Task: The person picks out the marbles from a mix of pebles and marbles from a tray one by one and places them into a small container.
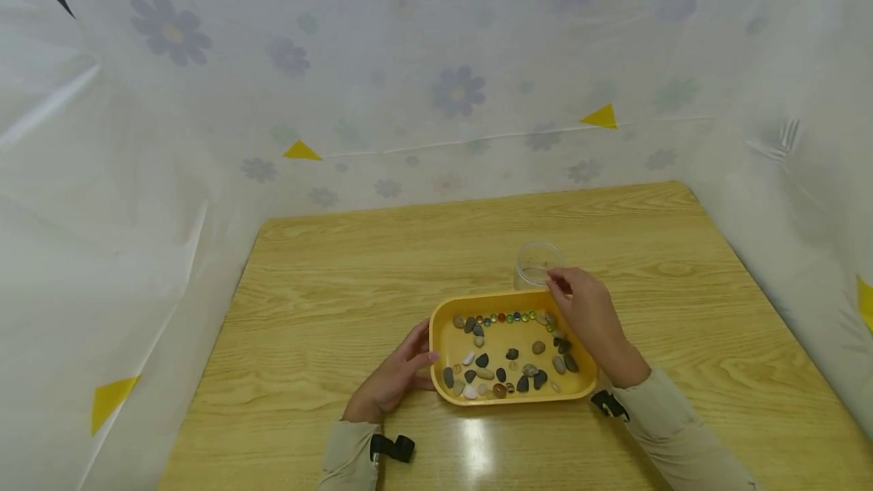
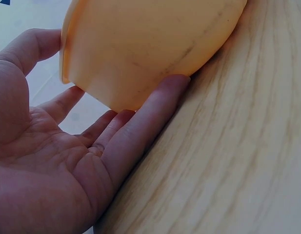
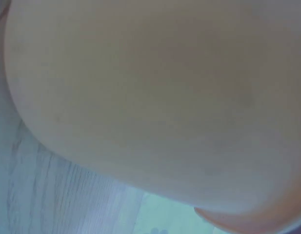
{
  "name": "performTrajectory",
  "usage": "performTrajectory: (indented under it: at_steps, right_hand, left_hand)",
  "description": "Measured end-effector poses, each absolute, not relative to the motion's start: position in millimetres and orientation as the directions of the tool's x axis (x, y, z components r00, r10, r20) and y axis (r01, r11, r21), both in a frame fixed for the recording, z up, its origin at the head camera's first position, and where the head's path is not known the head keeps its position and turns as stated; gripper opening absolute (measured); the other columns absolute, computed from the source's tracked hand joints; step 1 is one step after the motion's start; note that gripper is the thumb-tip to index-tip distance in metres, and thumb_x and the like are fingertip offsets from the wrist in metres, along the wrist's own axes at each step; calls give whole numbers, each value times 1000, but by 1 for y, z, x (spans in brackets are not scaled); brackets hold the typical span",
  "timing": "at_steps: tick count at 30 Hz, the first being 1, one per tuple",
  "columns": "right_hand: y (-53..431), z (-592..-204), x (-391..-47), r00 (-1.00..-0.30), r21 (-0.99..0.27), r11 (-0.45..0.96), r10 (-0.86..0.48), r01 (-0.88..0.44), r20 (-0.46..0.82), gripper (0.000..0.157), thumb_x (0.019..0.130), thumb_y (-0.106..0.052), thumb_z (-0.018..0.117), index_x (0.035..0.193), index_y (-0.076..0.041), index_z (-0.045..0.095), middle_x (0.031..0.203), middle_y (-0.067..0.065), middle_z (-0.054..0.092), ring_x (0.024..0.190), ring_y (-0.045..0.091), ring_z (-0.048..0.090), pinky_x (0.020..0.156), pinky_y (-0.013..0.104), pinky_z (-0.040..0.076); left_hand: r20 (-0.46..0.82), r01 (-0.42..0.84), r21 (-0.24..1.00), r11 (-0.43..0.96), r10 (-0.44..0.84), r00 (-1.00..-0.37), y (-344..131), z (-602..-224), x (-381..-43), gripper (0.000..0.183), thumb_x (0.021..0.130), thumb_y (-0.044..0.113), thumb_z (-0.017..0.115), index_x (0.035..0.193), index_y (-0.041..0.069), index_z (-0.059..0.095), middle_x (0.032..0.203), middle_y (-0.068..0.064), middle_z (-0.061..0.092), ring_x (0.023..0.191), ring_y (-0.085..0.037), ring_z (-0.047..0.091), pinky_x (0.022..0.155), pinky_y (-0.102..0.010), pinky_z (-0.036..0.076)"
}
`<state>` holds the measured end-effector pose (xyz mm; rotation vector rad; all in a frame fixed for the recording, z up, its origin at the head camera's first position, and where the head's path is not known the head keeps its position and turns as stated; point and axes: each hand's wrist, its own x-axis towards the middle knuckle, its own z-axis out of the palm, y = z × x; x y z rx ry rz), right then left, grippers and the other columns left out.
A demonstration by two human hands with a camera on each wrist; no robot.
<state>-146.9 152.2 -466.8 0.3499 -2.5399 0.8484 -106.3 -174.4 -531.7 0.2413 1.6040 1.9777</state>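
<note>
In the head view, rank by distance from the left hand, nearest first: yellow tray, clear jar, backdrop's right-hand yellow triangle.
1. Yellow tray, touching the left hand.
2. Clear jar, behind the tray.
3. Yellow triangle, on the backdrop.

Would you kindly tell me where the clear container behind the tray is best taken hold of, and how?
I'd hold the clear container by its upper wall, just below the open round rim, probably from the left: it seems upright with that side free, while the yellow tray hides its lower near side.
</note>
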Motion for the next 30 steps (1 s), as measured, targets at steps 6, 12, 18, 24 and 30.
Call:
performTrajectory:
  at_steps: [6, 12, 18, 24, 30]
  right_hand:
    - [148, -465, -139, -868, -505, 772, -118, -386, 483, 17, 84, -5, 67, 99, 3, 66, 89, 12, 64, 77, 23, 62, 64, 37, 55]
    - [143, -466, -130, -875, -501, 769, -153, -398, 459, 16, 82, -5, 70, 96, 1, 67, 87, 10, 66, 74, 19, 63, 62, 32, 56]
    - [138, -470, -124, -896, -492, 774, -212, -398, 391, 9, 82, -10, 70, 89, -3, 69, 81, 4, 66, 71, 15, 61, 58, 28, 54]
    - [134, -481, -123, -959, -546, 789, -217, -281, 180, 11, 87, -13, 66, 94, -5, 69, 85, 2, 64, 71, 11, 57, 60, 27, 52]
    - [131, -491, -124, -964, -517, 814, -240, -264, 114, 10, 87, -11, 64, 92, -3, 67, 78, 0, 58, 66, 10, 50, 57, 26, 47]
  left_hand:
    - [-210, -320, 940, -118, 537, -817, -175, -533, -107, 59, 95, 19, 53, 146, 31, 25, 142, -14, 33, 113, -35, 50, 76, -51, 53]
    - [-218, -331, 936, -121, 537, -815, -175, -532, -108, 62, 95, 18, 54, 147, 28, 23, 144, -15, 31, 114, -35, 49, 76, -51, 53]
    - [-231, -342, 933, -112, 543, -807, -176, -530, -108, 61, 95, 17, 54, 146, 30, 24, 145, -14, 30, 116, -36, 48, 76, -50, 53]
    - [-230, -344, 932, -112, 552, -802, -176, -529, -106, 61, 96, 17, 51, 147, 32, 20, 146, -15, 28, 117, -37, 47, 77, -51, 53]
    - [-234, -346, 932, -109, 547, -803, -176, -529, -107, 61, 96, 17, 52, 147, 31, 21, 146, -14, 29, 116, -36, 48, 76, -50, 53]
